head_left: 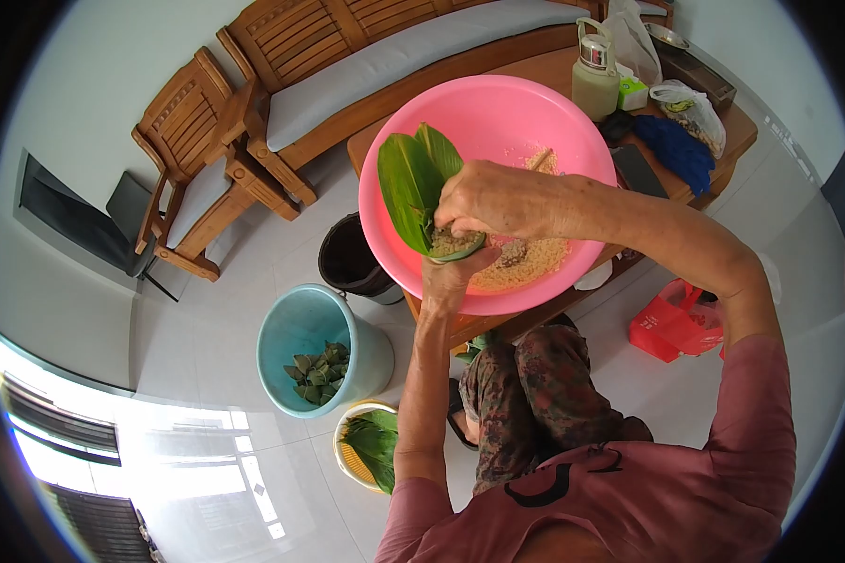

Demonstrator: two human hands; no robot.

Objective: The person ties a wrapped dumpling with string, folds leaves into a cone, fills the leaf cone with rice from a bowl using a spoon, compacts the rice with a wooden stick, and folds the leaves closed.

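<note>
My left hand (pixel 449 280) is wrapped round the lower end of long green leaves (pixel 409 188), folded into a cup over the pink basin (pixel 483 98). Grain that looks like rice (pixel 455 246) fills the cup. Above it, my right hand (pixel 498 200) is closed, its fingertips down at the grain and the leaf edge; what they pinch is hidden. More loose grain (pixel 540 267) lies in the basin, with a darker patch in it. Part of a stick-like handle (pixel 541 159) shows beyond my right wrist.
Left of the wooden table (pixel 554 70) stand a dark bin (pixel 352 258), a blue bucket (pixel 371 347) with several leaf-wrapped parcels (pixel 319 375), and a basket (pixel 352 460) of leaves. A flask (pixel 595 80) and bags are at the back right. A red bag (pixel 671 324) sits on the floor.
</note>
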